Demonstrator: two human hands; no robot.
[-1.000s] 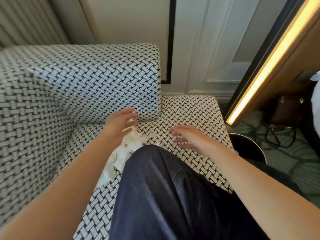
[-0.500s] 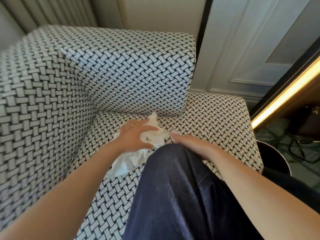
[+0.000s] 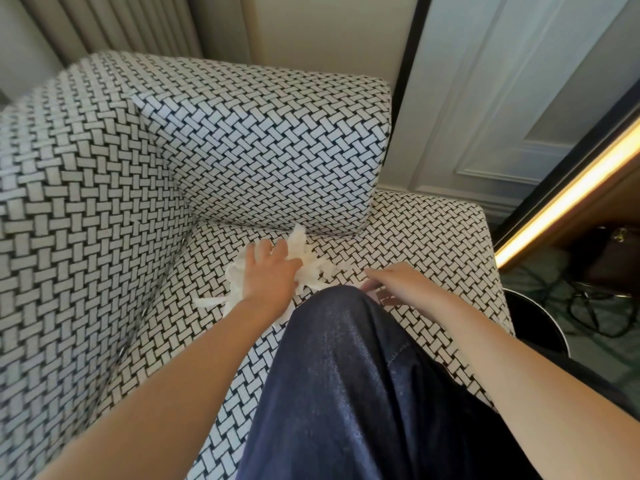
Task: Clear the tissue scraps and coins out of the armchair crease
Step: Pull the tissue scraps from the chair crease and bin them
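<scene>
Black bin [image 3: 535, 318] beside tangled cables [image 3: 588, 299], brown bag [image 3: 613, 261].

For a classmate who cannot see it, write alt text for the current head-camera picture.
A person's left hand rests on white tissue scraps on the seat of a black-and-white woven armchair, beside the armrest crease. The right hand lies on the seat next to a dark-trousered knee.

No readable text, labels, brands, numbers, signs anywhere
</scene>
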